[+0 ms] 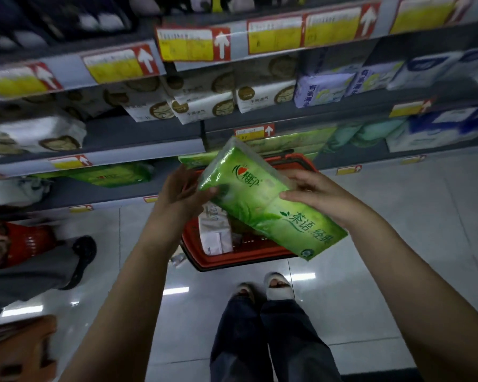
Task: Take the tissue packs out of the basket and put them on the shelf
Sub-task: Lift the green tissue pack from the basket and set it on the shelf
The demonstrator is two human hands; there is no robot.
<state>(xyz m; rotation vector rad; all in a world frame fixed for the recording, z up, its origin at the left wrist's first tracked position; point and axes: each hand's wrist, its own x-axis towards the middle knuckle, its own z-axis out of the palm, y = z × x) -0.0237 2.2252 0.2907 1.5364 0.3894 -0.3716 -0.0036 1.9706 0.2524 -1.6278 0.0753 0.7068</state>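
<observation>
A long green tissue pack [255, 199] is held up in the air above the red basket [240, 257], tilted with its far end toward the shelf. My left hand [181, 191] grips its left edge and my right hand [313, 195] clasps its right side. Inside the basket a white tissue pack [215, 230] stands upright; the rest of its contents are hidden under the green pack. Matching green packs lie on the low shelf [113, 175] to the left and behind the basket [293, 142].
Grey shelves [138, 133] with yellow-red price tags hold white, lilac and blue packs above. The basket stands on the pale tiled floor [370, 216] by my feet. At the left edge, another person's leg and dark shoe [80, 260], a red object and an orange stool.
</observation>
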